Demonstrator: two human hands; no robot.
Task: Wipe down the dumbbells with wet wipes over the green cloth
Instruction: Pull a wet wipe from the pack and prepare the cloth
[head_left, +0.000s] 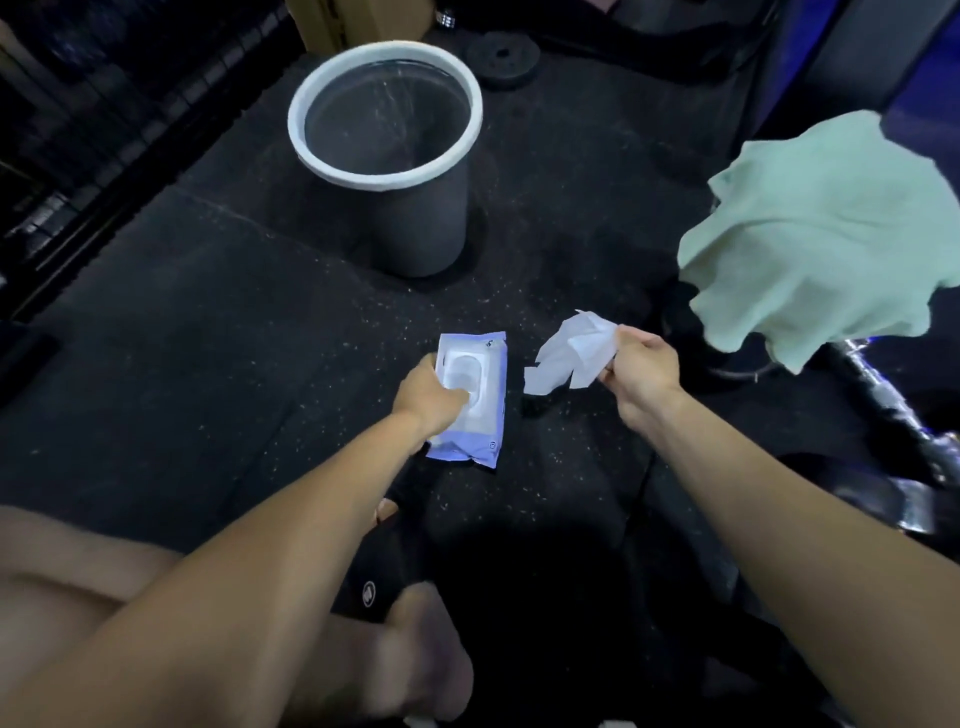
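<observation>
A pale blue pack of wet wipes (480, 384) lies on the dark rubber floor in front of me. My left hand (428, 397) holds the pack at its left side, thumb across the lid. My right hand (641, 366) pinches a crumpled white wet wipe (569, 353) just right of the pack, above the floor. At the right a light green cloth (815, 234) lies draped over a dumbbell, hiding one end. The dumbbell's chrome handle (883, 395) and a dark weight head (878, 499) stick out below the cloth.
A grey bin with a white rim (387, 150) stands on the floor behind the pack. A black weight plate (503, 57) lies further back. A dark rack runs along the left edge. My bare knees and black shorts fill the bottom.
</observation>
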